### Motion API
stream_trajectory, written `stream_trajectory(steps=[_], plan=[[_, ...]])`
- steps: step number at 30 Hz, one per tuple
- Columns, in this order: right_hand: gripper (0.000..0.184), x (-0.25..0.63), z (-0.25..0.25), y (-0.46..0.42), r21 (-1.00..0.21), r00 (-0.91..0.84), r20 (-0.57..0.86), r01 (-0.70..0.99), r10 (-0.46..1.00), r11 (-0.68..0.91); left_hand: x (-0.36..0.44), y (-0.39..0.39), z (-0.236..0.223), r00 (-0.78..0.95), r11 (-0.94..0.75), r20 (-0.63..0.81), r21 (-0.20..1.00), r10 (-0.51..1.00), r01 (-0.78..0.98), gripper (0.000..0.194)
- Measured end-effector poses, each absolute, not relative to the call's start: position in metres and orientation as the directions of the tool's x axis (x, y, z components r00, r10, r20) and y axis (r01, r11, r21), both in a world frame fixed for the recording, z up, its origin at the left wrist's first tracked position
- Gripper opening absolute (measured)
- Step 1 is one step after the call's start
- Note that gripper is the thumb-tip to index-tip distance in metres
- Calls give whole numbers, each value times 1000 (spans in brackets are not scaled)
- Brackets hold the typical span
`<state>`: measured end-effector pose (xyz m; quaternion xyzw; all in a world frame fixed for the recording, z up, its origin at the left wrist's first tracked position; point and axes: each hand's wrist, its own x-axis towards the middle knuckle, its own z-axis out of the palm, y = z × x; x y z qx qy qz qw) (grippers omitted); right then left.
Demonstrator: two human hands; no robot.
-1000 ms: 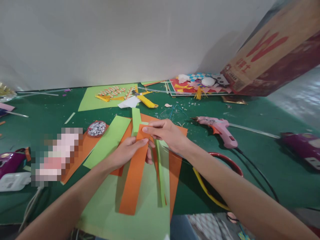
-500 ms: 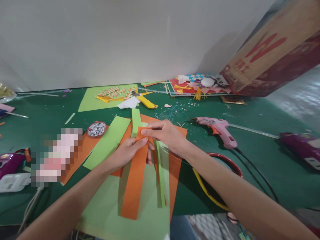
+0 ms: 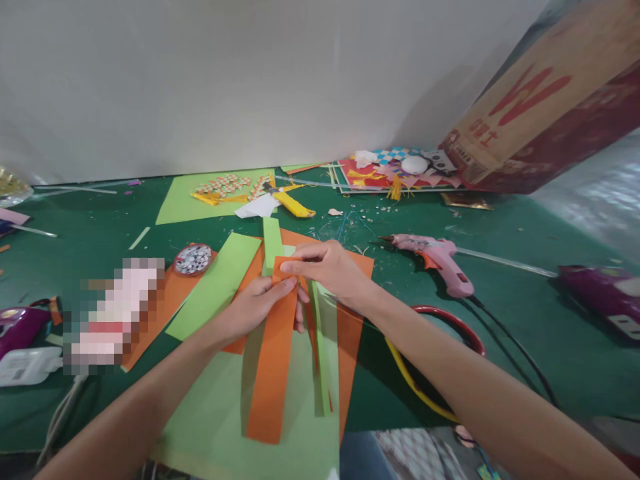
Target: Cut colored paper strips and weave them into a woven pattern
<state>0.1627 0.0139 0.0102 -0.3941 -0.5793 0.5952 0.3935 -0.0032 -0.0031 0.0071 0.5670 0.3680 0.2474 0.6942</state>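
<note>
An orange paper strip (image 3: pixel 274 373) hangs down toward me, gripped by both hands near its top end. My left hand (image 3: pixel 256 301) closes on it from the left, thumb on top and fingers underneath. The thumb and fingers of my right hand (image 3: pixel 334 268) pinch its upper right corner. Right behind my fingers stands a light green paper strip (image 3: pixel 273 239); its lower part is hidden. A narrow green strip (image 3: pixel 323 360) and a sliver of orange hang below my right hand. Beneath lies a large pale green sheet (image 3: pixel 210 413) over an orange sheet (image 3: pixel 357 333).
A pink glue gun (image 3: pixel 437 257) with a cord lies to the right, near red-and-yellow handles (image 3: pixel 445 313). At left are a green strip (image 3: pixel 220 280), a round bead dish (image 3: pixel 193 259) and a pixelated object (image 3: pixel 120 313). A yellow cutter (image 3: pixel 295 203) and a paper bag (image 3: pixel 525 100) stand behind.
The lower end of the orange strip has swung slightly right. Both hands keep nearly the same place and grip.
</note>
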Motion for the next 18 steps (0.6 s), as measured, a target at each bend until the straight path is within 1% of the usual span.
stream_trajectory(steps=[10, 15, 18], plan=[[28, 162, 13, 15, -1000, -350, -12, 16, 937, -7, -3, -3, 8, 615, 184, -212, 977, 760, 110, 34], [27, 161, 13, 14, -1000, -361, -18, 18, 933, -13, -3, -3, 8, 623, 196, -214, 976, 752, 100, 33], [26, 162, 14, 14, -999, -378, -49, 8, 924, -50, -4, -4, 7, 613, 209, -229, 972, 756, 106, 33]])
